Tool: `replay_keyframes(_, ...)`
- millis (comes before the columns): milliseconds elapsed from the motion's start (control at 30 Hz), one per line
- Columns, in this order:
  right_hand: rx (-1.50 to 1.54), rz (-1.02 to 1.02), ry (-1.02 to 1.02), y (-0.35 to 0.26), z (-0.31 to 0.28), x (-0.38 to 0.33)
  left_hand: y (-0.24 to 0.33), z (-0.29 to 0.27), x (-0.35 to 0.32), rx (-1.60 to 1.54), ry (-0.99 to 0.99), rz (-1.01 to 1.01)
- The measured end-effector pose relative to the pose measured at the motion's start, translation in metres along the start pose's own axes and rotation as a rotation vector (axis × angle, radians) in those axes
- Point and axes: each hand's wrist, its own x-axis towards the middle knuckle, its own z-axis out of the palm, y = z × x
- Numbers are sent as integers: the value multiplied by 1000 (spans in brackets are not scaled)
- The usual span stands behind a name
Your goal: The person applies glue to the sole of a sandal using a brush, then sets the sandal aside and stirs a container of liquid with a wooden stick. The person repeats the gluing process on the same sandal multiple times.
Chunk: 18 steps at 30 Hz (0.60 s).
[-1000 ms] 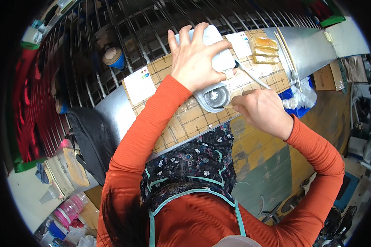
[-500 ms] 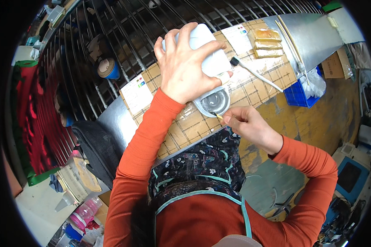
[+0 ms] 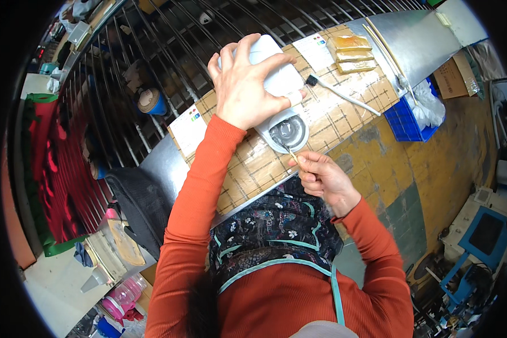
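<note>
My left hand [image 3: 243, 84] is spread over a smooth white plastic housing [image 3: 283, 79], its fingers wrapped round the sides and pressing it to the cardboard. At the near end of the housing is a round cup-like part [image 3: 302, 135] with a shiny grey inside. My right hand [image 3: 325, 177] pinches a thin tan stick [image 3: 293, 156], whose far tip meets the near rim of the round part. What the stick's tip is like is too small to make out. A brush with a white handle [image 3: 349, 98] and black bristles lies to the right of the housing.
Taped cardboard [image 3: 253, 169] covers the metal bench. Stacked amber blocks [image 3: 352, 54], two long thin rods [image 3: 386, 53] and printed paper sheets [image 3: 187, 130] lie there. Metal bars [image 3: 169, 62] run behind. A blue bin [image 3: 403, 124] stands right; a black bag [image 3: 138, 197] sits left.
My right hand has turned and drawn back slightly, with its elbow closer to my body; more of the stick shows. My left hand still holds the housing. The whole view has shifted a little.
</note>
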Motion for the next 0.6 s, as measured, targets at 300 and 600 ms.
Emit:
replay_keyframes(300,254,-359,-83,60,3,24,-3,2,1,-34,-37,-10)
replay_keyframes(600,-1139,-1045,699,40,18,4,-6,9,1,-98,-12,-28)
